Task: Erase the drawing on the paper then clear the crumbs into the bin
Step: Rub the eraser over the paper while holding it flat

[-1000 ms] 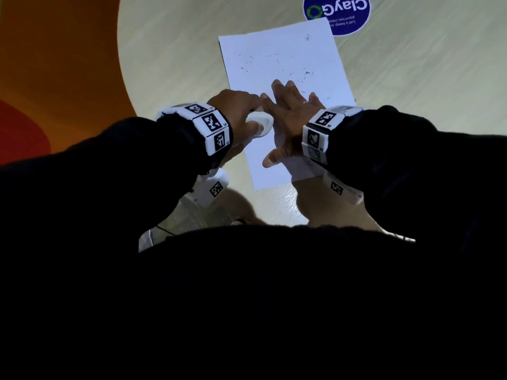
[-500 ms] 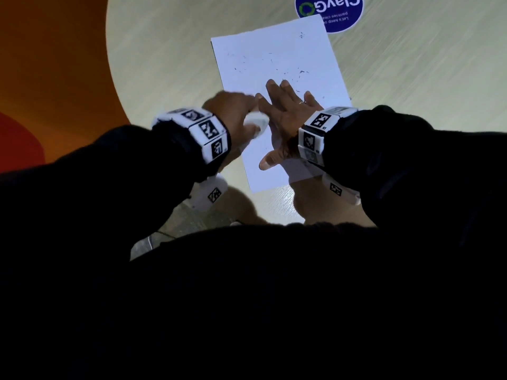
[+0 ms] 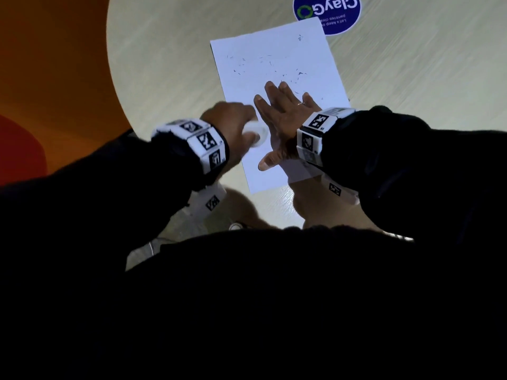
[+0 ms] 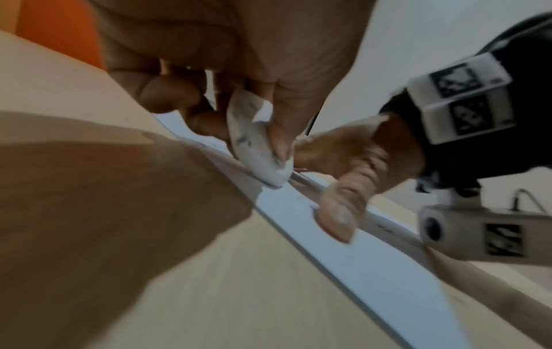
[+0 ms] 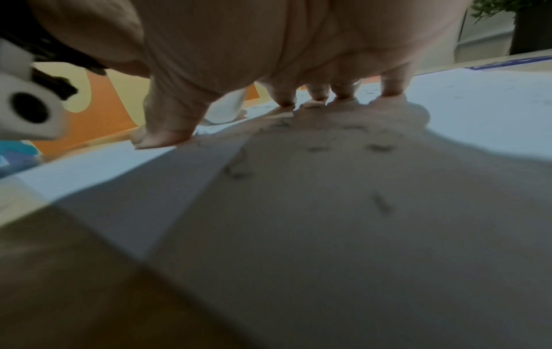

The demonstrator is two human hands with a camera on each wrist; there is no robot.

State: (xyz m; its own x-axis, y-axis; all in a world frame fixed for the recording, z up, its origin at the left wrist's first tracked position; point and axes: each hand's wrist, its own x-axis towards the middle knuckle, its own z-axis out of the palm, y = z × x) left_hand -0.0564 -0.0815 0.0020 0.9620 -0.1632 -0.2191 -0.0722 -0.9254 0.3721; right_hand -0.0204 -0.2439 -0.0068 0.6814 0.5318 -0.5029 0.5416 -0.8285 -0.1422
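Head view. One paper [image 3: 277,86] lies flat on the table [image 3: 164,64], its far corner overlapping one round blue sticker [image 3: 327,12]. The right hand [image 3: 285,124] lies spread on the near half of the paper, fingers straight and holding nothing; judged purpose: to pin the sheet so that rubbing does not drag or crease it. The left hand [image 3: 230,124] is at the paper's left edge, just beside the right hand, curled round one white eraser [image 3: 256,134]. Dark crumbs [image 3: 274,64] are scattered on the paper beyond the right hand's fingertips; they are too many and too small to count. No bin is in view. Each wrist carries one marker band, two in all.

Left wrist view. The left hand [image 4: 233,70] pinches the eraser [image 4: 256,151] between thumb and fingers, with its lower end touching the paper [image 4: 358,259]. The eraser is tilted, judged so that one edge bears on the sheet. Grey smears mark its face. The right hand's thumb [image 4: 343,203] presses the paper just beside the eraser.

Right wrist view. The right hand [image 5: 269,42] stands over the paper [image 5: 477,106] with four fingertips [image 5: 283,96] and the thumb down on it. More crumbs [image 5: 379,147] lie in its shadow. Judged stage: erasing near complete, clearing not yet begun
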